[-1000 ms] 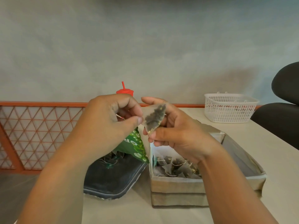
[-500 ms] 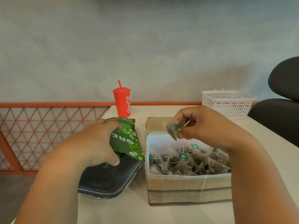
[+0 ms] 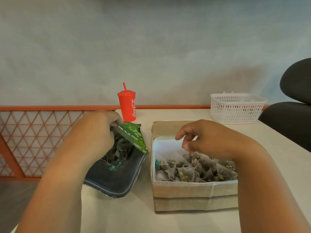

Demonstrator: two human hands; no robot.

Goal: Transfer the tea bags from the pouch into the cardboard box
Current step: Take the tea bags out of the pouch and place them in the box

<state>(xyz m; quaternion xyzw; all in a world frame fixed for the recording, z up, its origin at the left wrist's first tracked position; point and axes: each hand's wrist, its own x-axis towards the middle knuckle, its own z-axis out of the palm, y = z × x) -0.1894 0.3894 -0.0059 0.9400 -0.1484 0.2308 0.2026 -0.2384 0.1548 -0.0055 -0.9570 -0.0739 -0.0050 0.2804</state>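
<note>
The green pouch [image 3: 133, 137] is gripped by the left hand [image 3: 94, 137]. The right hand [image 3: 207, 140] is held loosely curled, empty, over tea bags [image 3: 193, 168] in the cardboard box [image 3: 193, 194]; a red cup [image 3: 127, 105] is set behind.

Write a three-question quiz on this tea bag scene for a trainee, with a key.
1. True or false: the box under the right hand is empty.
2. Which hand grips the green pouch? A. left hand B. right hand C. neither
3. What stands on the table behind the pouch?
Key: 1. False: tea bags lie in it. 2. A. 3. A red cup with a straw.
</note>
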